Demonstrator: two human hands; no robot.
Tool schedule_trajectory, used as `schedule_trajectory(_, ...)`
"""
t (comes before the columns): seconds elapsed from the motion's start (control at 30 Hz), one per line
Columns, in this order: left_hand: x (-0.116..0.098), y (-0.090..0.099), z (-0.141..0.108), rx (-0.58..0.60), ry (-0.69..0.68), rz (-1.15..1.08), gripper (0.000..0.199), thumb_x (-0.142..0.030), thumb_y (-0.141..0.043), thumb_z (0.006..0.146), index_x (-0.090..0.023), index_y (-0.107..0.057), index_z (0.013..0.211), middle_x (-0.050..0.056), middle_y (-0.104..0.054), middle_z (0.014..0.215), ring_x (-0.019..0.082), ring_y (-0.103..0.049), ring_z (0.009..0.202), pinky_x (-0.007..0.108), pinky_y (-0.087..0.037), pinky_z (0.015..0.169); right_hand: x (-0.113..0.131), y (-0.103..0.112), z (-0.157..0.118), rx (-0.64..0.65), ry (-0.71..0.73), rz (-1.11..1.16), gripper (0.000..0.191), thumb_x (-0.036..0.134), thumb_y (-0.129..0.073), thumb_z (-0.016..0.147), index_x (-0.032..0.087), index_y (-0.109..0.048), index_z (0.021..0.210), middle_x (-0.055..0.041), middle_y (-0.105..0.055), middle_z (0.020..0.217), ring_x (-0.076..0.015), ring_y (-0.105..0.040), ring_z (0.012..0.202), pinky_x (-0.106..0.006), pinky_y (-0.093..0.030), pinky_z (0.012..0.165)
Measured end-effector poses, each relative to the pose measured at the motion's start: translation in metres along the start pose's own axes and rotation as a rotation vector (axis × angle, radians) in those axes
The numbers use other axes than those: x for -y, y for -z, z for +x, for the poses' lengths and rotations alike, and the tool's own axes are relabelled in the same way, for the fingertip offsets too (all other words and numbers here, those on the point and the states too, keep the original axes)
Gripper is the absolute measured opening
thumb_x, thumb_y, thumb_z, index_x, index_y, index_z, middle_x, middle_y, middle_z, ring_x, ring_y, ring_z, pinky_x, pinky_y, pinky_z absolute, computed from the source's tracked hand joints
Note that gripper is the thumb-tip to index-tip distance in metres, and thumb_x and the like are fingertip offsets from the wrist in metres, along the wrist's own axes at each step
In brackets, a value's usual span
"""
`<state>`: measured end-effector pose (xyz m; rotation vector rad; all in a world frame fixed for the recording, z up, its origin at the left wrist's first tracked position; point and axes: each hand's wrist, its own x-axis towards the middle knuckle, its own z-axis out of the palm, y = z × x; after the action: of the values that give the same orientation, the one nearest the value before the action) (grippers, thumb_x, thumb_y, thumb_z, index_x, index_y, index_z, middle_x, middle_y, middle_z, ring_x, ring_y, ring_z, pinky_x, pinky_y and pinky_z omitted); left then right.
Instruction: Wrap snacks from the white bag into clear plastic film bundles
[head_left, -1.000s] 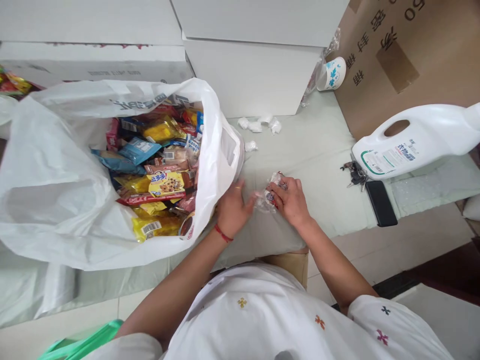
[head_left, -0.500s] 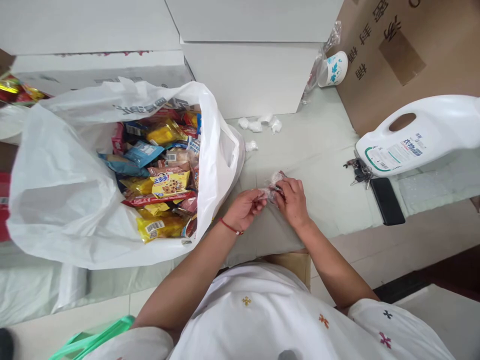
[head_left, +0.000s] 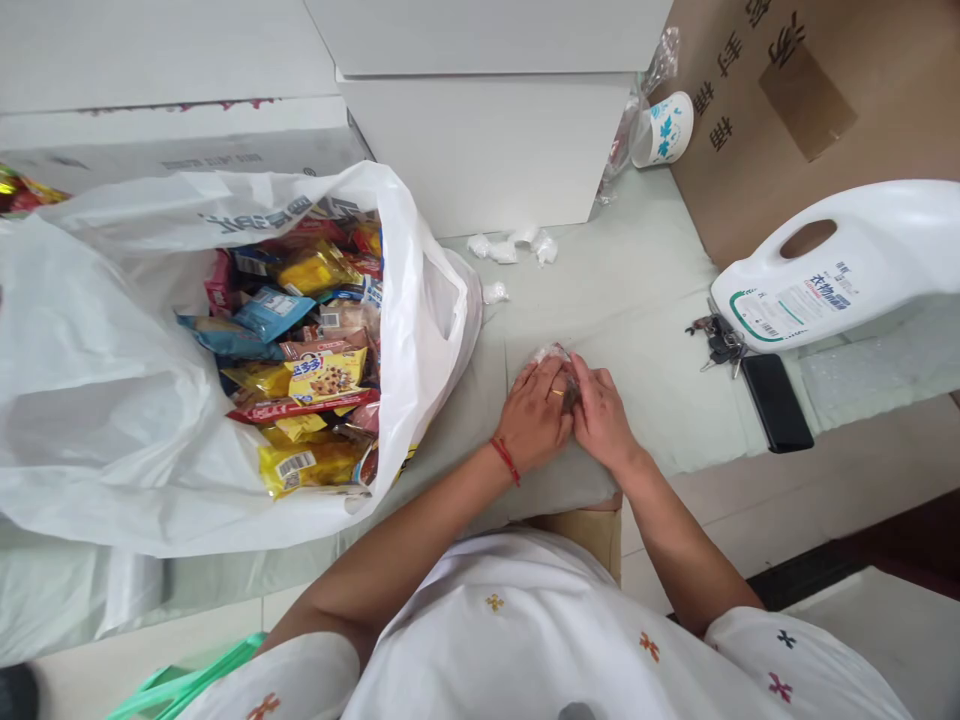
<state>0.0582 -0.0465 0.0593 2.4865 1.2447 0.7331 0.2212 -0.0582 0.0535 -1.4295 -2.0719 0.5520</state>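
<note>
A small packet in clear, crinkled plastic (head_left: 552,353) lies on the pale green cloth between my hands and is mostly covered by them. My left hand (head_left: 534,412), with a red string at the wrist and a ring, rests over it, back up, fingers curved around it. From the other side, my right hand (head_left: 602,412) grips the packet's edge with its fingers together. To the left stands a big white plastic bag (head_left: 427,290), wide open, full of wrapped snacks (head_left: 326,375) in yellow, blue and red.
Crumpled white bits (head_left: 495,250) lie beyond my hands, before white boxes (head_left: 487,140). At right are a white detergent bottle (head_left: 847,265), keys (head_left: 720,340), a black phone (head_left: 777,402), a paper cup (head_left: 666,130) and a cardboard box (head_left: 885,110). A green bag (head_left: 184,680) hangs low at left.
My left hand has moved right and turned palm down over the packet, which was pulled between both hands before. My right hand has shifted slightly right and lower. The view has shifted slightly.
</note>
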Motion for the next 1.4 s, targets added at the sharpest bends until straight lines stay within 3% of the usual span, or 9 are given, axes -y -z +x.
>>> schedule_trajectory(0.2, 0.016, -0.011, -0.004, 0.004, -0.052, -0.107, 0.075, -0.02, -0.053, 0.079, -0.002, -0.035, 0.149, 0.03, -0.041, 0.157, 0.034, -0.03, 0.155, 0.057, -0.027, 0.126, 0.004, -0.019, -0.017, 0.082, 0.012, -0.105, 0.095, 0.009, -0.043, 0.088, 0.023, 0.008, 0.168, -0.0183, -0.049, 0.157, -0.0392, -0.056, 0.126, -0.061, -0.048, 0.097)
schedule_trajectory(0.37, 0.038, -0.004, -0.006, -0.051, -0.044, -0.354, 0.069, -0.02, -0.046, 0.084, -0.011, -0.032, 0.151, 0.025, -0.044, 0.157, 0.027, -0.04, 0.151, 0.05, -0.039, 0.121, 0.003, -0.021, -0.021, 0.045, 0.117, 0.089, 0.088, 0.007, -0.039, 0.091, 0.029, -0.001, 0.168, -0.0114, -0.02, 0.173, -0.0309, -0.03, 0.156, -0.061, -0.038, 0.116)
schedule_trajectory(0.47, 0.039, 0.002, -0.004, 0.046, -0.035, -0.278, 0.058, -0.027, -0.039, 0.098, -0.014, -0.034, 0.154, 0.022, -0.04, 0.162, 0.026, -0.041, 0.151, 0.052, -0.032, 0.124, 0.005, -0.024, -0.021, -0.007, 0.07, 0.083, 0.076, 0.01, -0.039, 0.095, 0.031, -0.022, 0.166, -0.0109, -0.027, 0.171, -0.0313, -0.036, 0.153, -0.061, -0.04, 0.116)
schedule_trajectory(0.63, 0.014, 0.007, -0.006, 0.094, -0.035, 0.061, 0.057, -0.041, -0.035, 0.107, -0.018, -0.035, 0.159, 0.017, -0.038, 0.165, 0.031, -0.029, 0.157, 0.067, 0.005, 0.126, 0.008, -0.018, -0.027, -0.03, -0.057, 0.096, 0.054, 0.021, -0.047, 0.098, 0.034, -0.052, 0.15, -0.0071, -0.034, 0.168, -0.0337, -0.05, 0.139, -0.06, -0.045, 0.11)
schedule_trajectory(0.8, 0.001, -0.003, 0.004, 0.132, 0.057, 0.159, 0.074, -0.048, -0.061, 0.095, -0.001, -0.043, 0.15, 0.032, -0.035, 0.161, 0.042, -0.029, 0.155, 0.067, -0.011, 0.126, -0.009, 0.006, -0.039, -0.225, -0.307, 0.453, 0.042, 0.02, -0.049, 0.091, 0.031, -0.069, 0.126, -0.007, -0.057, 0.149, -0.0229, -0.067, 0.105, -0.048, -0.056, 0.096)
schedule_trajectory(0.93, 0.014, -0.002, 0.02, 0.059, 0.314, -0.199, 0.045, -0.028, -0.059, 0.096, -0.004, -0.059, 0.134, 0.027, -0.06, 0.142, 0.037, -0.056, 0.134, 0.052, -0.042, 0.114, -0.016, 0.008, -0.041, -0.398, -0.572, 0.605, 0.03, 0.029, -0.056, 0.088, 0.026, -0.07, 0.114, -0.0089, -0.072, 0.118, -0.0227, -0.067, 0.096, -0.045, -0.057, 0.09)
schedule_trajectory(1.13, -0.002, 0.015, 0.01, -0.112, 0.713, -1.351, 0.054, -0.061, -0.052, 0.097, -0.014, -0.07, 0.115, 0.012, -0.076, 0.108, 0.025, -0.071, 0.097, 0.037, -0.057, 0.086, 0.03, -0.009, -0.023, -0.221, -0.55, 1.128, 0.058, 0.06, -0.064, 0.089, 0.026, -0.06, 0.136, -0.0111, -0.063, 0.144, -0.0295, -0.063, 0.126, -0.048, -0.054, 0.102)
schedule_trajectory(1.27, -0.018, 0.02, -0.009, -0.186, 0.79, -1.478, 0.054, -0.063, -0.058, 0.094, -0.015, -0.072, 0.114, 0.012, -0.075, 0.116, 0.026, -0.068, 0.11, 0.037, -0.054, 0.093, 0.049, -0.011, -0.017, -0.182, -0.602, 1.208, 0.057, 0.063, -0.07, 0.085, 0.026, -0.067, 0.127, -0.008, -0.073, 0.127, -0.0308, -0.067, 0.118, -0.046, -0.057, 0.097)
schedule_trajectory(1.4, -0.018, 0.02, -0.023, -0.1, 0.735, -1.429, 0.061, -0.061, -0.074, 0.083, -0.015, -0.068, 0.124, 0.012, -0.073, 0.122, 0.027, -0.068, 0.11, 0.038, -0.053, 0.095, 0.052, -0.011, -0.025, -0.118, -0.606, 1.131, 0.053, 0.062, -0.067, 0.088, 0.025, -0.069, 0.126, -0.0056, -0.074, 0.125, -0.0281, -0.065, 0.122, -0.042, -0.053, 0.105)
